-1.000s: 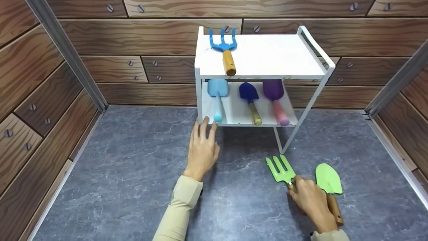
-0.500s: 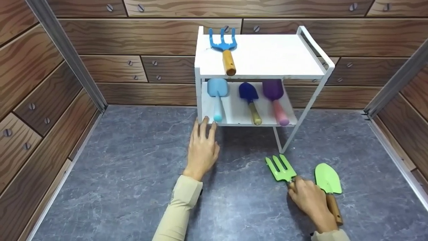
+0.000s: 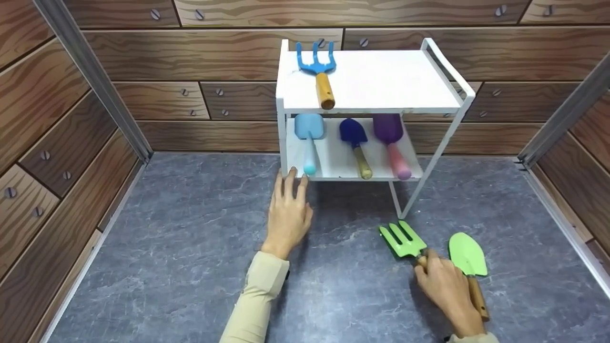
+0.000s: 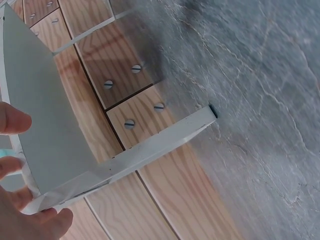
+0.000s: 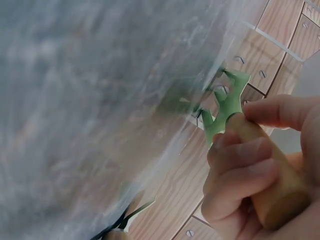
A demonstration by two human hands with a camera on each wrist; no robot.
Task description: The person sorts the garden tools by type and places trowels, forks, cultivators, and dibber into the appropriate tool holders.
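gripping a green fork [image 3: 411, 247] by its wooden handle [image 5: 285, 187], the right hand [image 3: 445, 283] has its fingers wrapped round it, before the white cart [image 3: 376, 78] and beside the green trowel [image 3: 469, 255] on the grey floor [image 3: 190, 247]. the left hand [image 3: 288, 219], fingers spread apart, touches the lower shelf [image 3: 333, 159].

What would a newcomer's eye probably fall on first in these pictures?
Probably the white cart, with a blue fork on its upper shelf and three more tools on the lower shelf. Next comes the bright green fork in the right grip, in front of the cart, and the green trowel to the grip's right.
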